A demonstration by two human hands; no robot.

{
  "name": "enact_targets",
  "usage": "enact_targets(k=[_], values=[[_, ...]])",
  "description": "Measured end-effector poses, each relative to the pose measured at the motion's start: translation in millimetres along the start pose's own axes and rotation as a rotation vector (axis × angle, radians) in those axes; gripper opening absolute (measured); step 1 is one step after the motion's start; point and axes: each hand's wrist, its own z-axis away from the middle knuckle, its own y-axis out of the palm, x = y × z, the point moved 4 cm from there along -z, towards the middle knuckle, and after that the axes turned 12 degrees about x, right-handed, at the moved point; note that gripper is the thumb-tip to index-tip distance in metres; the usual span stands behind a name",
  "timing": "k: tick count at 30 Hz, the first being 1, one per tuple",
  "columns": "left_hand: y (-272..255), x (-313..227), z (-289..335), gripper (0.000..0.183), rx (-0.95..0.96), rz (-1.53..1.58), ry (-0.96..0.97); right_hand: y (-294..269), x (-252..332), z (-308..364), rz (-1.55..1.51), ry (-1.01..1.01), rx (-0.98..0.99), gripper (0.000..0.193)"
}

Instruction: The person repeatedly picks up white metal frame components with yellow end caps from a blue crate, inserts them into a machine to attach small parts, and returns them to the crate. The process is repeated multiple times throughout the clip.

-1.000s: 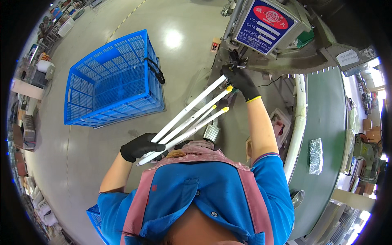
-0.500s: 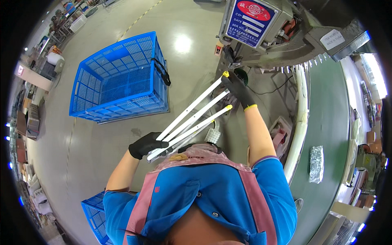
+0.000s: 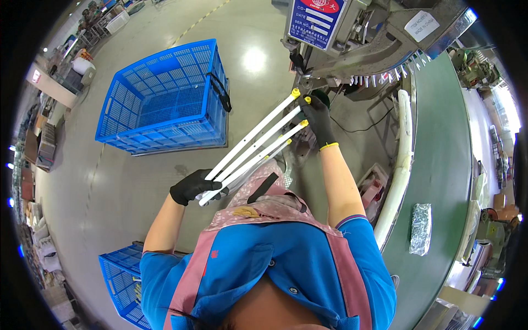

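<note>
Several slim white tubes (image 3: 250,138) with small holes and yellow end pieces (image 3: 296,92) slant up to the right in front of my apron, fanned slightly apart. My left hand (image 3: 191,187), in a black glove, is closed around their lower ends. At the upper ends, my black-gloved right hand (image 3: 319,120) has its fingers closed on the second tube, just by its yellow end. The topmost tube's yellow end stands free beside those fingertips. Just beyond lies the working head of a grey machine (image 3: 352,61). My right fingertips are partly hidden by the tube.
A large blue mesh crate (image 3: 165,133) stands on the floor ahead left; another blue crate (image 3: 118,280) is beside my left elbow. Small silver pins (image 3: 379,78) hang along the machine's rim. To the right run a long white padded tube (image 3: 404,132) and a green table (image 3: 440,165) bearing a silver packet (image 3: 421,228).
The view has shifted, and the machine sits further left in it. My right fingers have gone from the topmost tube's yellow end to the second tube's. My left hand keeps its hold.
</note>
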Motion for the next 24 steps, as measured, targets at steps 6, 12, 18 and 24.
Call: enact_targets(k=[6, 12, 18, 24], values=[[1, 1, 0, 0.043, -0.033, -0.019, 0.017, -9, 3, -2, 0.067, -0.042, 0.044, 0.027], [4, 4, -2, 0.040, -0.021, -0.007, 0.029, -15, -6, -3, 0.184, 0.001, 0.052, 0.031], [4, 6, -3, 0.043, -0.019, -0.002, 0.053, -14, -1, 0, 0.178, 0.008, 0.057, 0.033], [16, -10, 9, 0.038, -0.062, -0.001, 0.068, -10, 14, -7, 0.121, -0.018, 0.060, 0.029]])
